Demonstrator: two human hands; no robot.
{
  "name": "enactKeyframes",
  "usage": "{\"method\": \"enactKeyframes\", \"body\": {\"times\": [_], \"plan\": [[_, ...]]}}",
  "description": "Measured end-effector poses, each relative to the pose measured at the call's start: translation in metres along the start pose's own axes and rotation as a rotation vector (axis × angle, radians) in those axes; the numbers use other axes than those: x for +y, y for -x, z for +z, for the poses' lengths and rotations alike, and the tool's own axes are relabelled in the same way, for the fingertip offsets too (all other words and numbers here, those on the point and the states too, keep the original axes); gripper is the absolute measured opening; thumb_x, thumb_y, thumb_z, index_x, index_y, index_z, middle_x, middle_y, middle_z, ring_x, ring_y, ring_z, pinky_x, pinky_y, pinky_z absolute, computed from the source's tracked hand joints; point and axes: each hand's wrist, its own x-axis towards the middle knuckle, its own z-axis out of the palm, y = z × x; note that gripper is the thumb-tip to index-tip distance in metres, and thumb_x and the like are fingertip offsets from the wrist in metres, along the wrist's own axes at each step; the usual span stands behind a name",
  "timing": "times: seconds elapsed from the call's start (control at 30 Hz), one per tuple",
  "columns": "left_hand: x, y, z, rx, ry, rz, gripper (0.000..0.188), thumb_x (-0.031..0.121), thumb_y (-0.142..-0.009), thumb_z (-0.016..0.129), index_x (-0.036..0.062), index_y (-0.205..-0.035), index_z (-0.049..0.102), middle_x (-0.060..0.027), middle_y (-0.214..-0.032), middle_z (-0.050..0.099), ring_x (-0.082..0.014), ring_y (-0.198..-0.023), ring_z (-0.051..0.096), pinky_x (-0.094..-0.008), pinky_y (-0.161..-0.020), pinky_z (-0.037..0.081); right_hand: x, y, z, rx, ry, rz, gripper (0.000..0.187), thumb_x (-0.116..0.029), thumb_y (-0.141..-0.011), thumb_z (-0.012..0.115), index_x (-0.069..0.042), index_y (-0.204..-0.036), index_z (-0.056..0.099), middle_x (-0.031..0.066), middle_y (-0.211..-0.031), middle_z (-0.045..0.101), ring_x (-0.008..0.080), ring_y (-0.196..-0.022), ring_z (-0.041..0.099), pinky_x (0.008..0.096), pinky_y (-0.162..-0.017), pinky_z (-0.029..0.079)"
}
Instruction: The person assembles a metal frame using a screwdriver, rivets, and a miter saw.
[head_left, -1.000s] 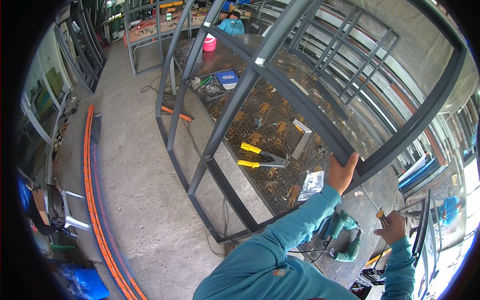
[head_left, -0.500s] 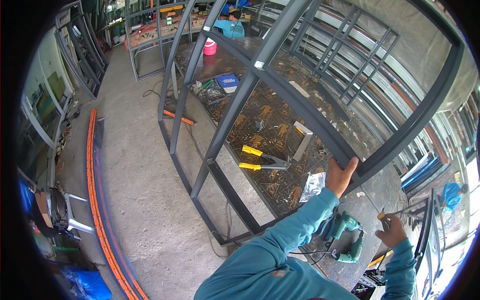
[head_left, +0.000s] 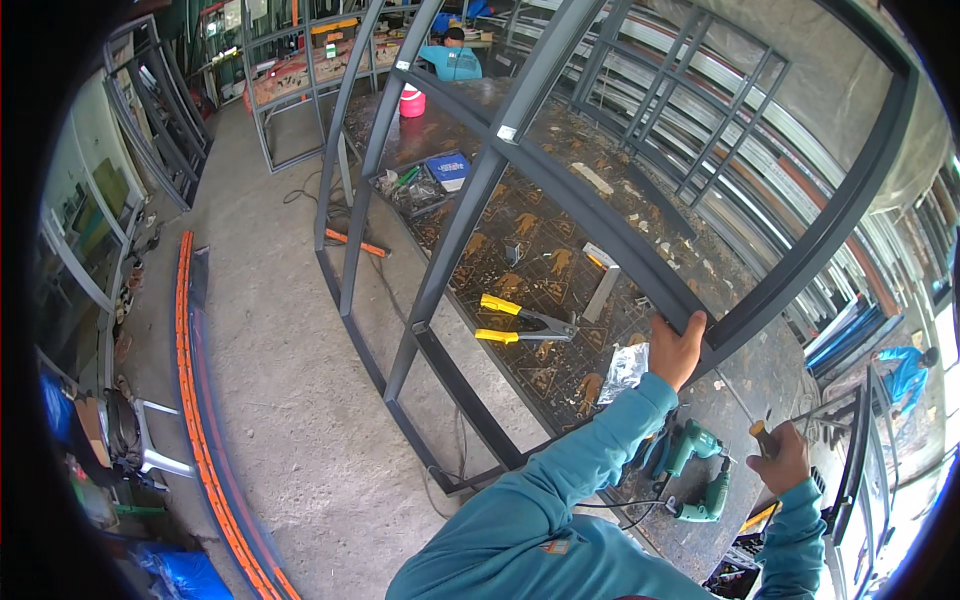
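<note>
The left hand (head_left: 677, 350) is closed on the grey frame (head_left: 610, 235), through which the workbench (head_left: 550, 380) shows, and the right holds a screwdriver (head_left: 762, 437) angled toward it; apparent step: screw work, next requiring firm bracing and tip alignment.

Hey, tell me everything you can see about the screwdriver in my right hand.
The screwdriver has a yellowish handle with darker parts and a long, thin shaft that looks like metal. Your right hand is closed around the handle, covering much of it. The tool is aslant, its shaft running up and left in the picture toward the lower corner of the grey frame. Whether the tip touches the frame can't be made out.
</note>
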Motion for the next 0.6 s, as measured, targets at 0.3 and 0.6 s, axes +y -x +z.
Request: {"method": "enactKeyframes", "body": {"times": [0.3, 0.6], "plan": [[0.003, -0.003, -0.002, -0.061, 0.011, -0.001, 0.065, 0.038, -0.091, 0.067, -0.0120, -0.125, 0.042, -0.0256, -0.120, 0.060, -0.0324, -0.109, 0.061, -0.0400, -0.093, 0.048, -0.011, 0.012, 0.005, 0.109, -0.073, -0.102, 0.052, -0.009, -0.066, 0.081, -0.002, -0.109, 0.053, 0.0195, -0.093, 0.063, 0.0401, -0.080, 0.063, 0.0482, -0.073, 0.049], [-0.003, -0.005, 0.007, -0.010, 0.294, -0.085, 0.062, 0.020, -0.087, 0.064, -0.0105, -0.135, 0.039, -0.0166, -0.126, 0.057, -0.0244, -0.112, 0.056, -0.0358, -0.098, 0.045, -0.020, 0.029, 0.002, 0.248, -0.104, -0.082, 0.048, -0.001, -0.066, 0.079, -0.002, -0.108, 0.055, 0.0187, -0.095, 0.063, 0.0414, -0.085, 0.064, 0.0471, -0.077, 0.051]]}}
